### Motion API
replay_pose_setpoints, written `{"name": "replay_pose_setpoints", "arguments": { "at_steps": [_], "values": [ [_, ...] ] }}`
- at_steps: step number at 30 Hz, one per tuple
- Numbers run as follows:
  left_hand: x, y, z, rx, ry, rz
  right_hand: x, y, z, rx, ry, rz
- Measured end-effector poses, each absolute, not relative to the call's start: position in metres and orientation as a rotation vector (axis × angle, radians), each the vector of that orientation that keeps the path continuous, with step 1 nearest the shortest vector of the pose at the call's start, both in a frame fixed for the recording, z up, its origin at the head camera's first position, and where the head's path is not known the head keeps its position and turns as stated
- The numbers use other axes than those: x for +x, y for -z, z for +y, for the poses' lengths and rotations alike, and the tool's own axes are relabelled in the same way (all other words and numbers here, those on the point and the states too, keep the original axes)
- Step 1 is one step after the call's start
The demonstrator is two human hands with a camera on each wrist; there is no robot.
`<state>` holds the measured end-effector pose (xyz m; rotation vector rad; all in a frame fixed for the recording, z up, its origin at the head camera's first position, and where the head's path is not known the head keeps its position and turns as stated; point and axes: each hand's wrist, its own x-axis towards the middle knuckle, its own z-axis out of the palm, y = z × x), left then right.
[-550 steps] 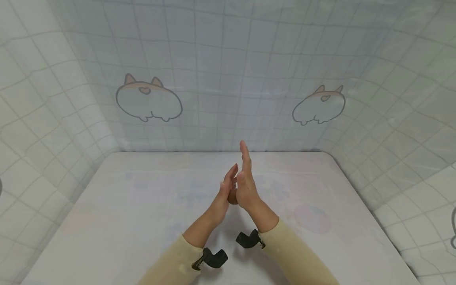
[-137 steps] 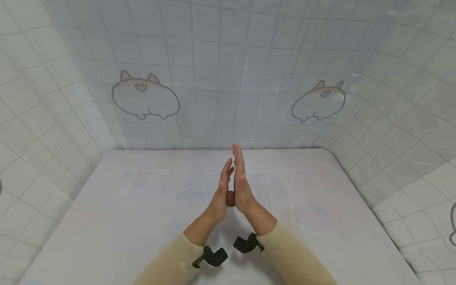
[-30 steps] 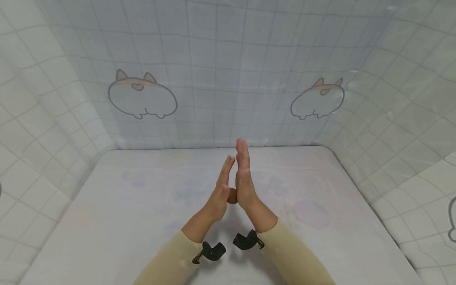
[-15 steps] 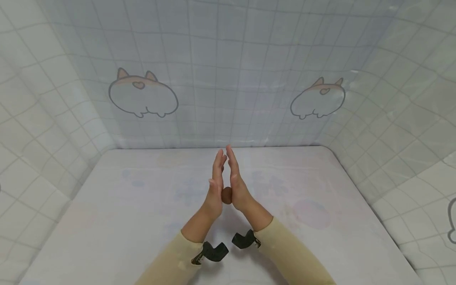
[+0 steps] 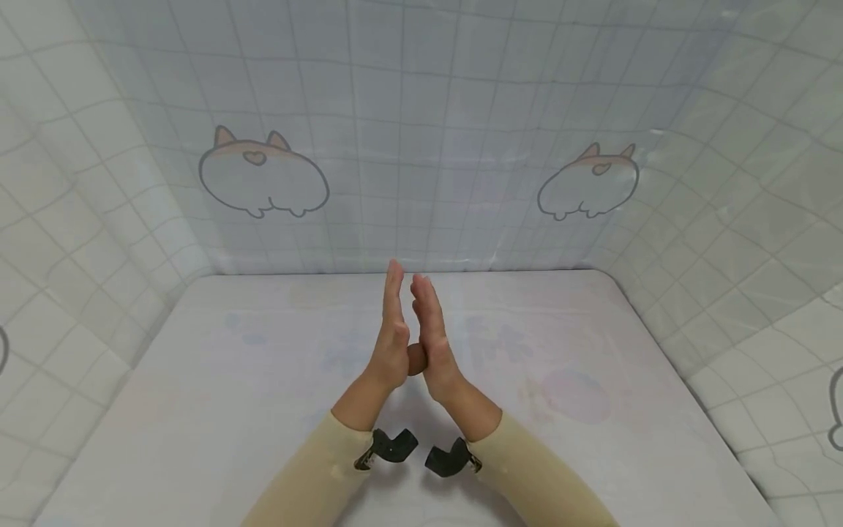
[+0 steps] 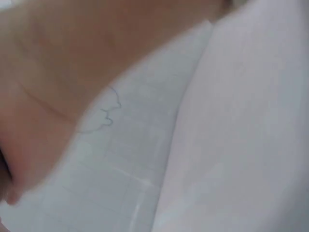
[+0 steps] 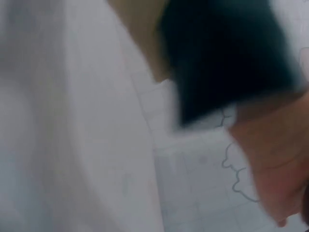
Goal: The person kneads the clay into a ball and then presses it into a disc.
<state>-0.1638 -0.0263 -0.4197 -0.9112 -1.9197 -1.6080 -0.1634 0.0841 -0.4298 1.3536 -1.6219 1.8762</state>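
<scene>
Nearest, pale yellow sleeves (image 5: 309, 472) lead to the left hand (image 5: 391, 340) and right hand (image 5: 435, 344), whose palms press a small brown ball (image 5: 416, 359) between them, while the fingers (image 5: 392, 293) extend straight beyond it, narrowly apart, over the pale desk (image 5: 244, 395) before a gridded wall covering (image 5: 421, 132).

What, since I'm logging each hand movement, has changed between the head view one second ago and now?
The left hand has slid forward and the right hand has drawn back, so the left now reaches farther. Both hands and the brown ball sit slightly further left. Nothing was taken hold of or let go; the ball stays between the hands.
</scene>
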Motion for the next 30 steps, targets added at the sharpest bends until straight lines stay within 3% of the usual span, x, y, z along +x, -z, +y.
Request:
{"name": "replay_pose_setpoints", "arguments": {
  "at_steps": [13,21,30],
  "values": [
    [-0.169,0.436,-0.023,-0.835,1.264,-2.093,-0.161,0.423,0.088,1.193,-2.113,-1.427],
    [-0.153,0.443,-0.017,-0.900,1.415,-2.151,-0.167,0.417,0.091,1.070,-2.017,-1.569],
    [-0.143,0.440,-0.017,-1.143,1.752,-2.074,-0.178,0.420,0.094,0.982,-2.067,-1.664]
  ]
}}
